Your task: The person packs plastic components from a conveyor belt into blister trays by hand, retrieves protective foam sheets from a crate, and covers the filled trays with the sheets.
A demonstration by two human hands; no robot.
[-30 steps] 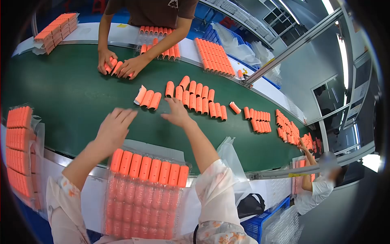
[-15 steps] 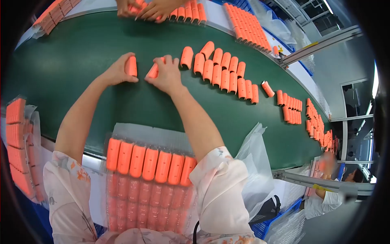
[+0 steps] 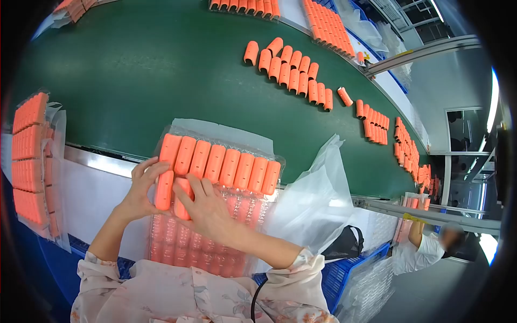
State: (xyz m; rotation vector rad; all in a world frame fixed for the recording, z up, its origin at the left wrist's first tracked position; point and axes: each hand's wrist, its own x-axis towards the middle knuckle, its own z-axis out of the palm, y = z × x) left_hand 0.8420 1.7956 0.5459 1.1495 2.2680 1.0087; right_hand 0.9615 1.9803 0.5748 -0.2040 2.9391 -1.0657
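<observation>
My left hand (image 3: 141,192) is closed on an orange curved plastic shell (image 3: 163,190), set lengthwise at the left end of the second row of a clear plastic tray (image 3: 215,237). Beside it, my right hand (image 3: 209,211) grips another such shell (image 3: 182,198), partly covered by my fingers. Above both hands, a row of orange shells (image 3: 215,164) lies side by side along the tray's far edge. More orange shows faintly through the clear pockets nearer my body.
Loose orange shells (image 3: 293,80) stand in rows on the green conveyor belt (image 3: 134,70). Stacked filled trays (image 3: 29,156) are at the left. A translucent plastic sheet (image 3: 318,188) lies right of my tray, near a blue crate (image 3: 336,282). Another person (image 3: 423,250) is at the far right.
Both hands have come back from the belt to the tray, each carrying an orange shell. My view has shifted, and the other person's hands at the top are out of sight.
</observation>
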